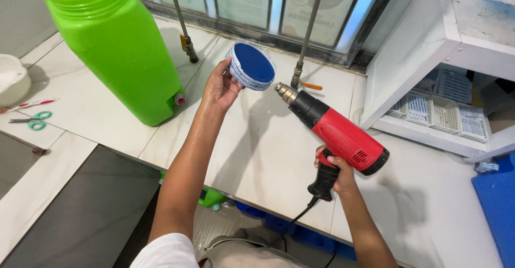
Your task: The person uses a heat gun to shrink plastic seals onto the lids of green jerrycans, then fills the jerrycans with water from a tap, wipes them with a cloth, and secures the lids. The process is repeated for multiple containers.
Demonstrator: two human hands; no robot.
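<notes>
My left hand holds up a round blue cap with a white printed band around its rim, its blue face tilted toward me. My right hand grips the black handle of a red heat gun. The gun's metal nozzle points up and left, just below and to the right of the cap, a short gap apart from it. A black cord drops from the handle over the counter's front edge.
A large green plastic container with an open mouth stands at the back left on the white tiled counter. Green-handled scissors and a white bowl lie far left. Two metal pipes rise at the back. A white shelf unit stands right.
</notes>
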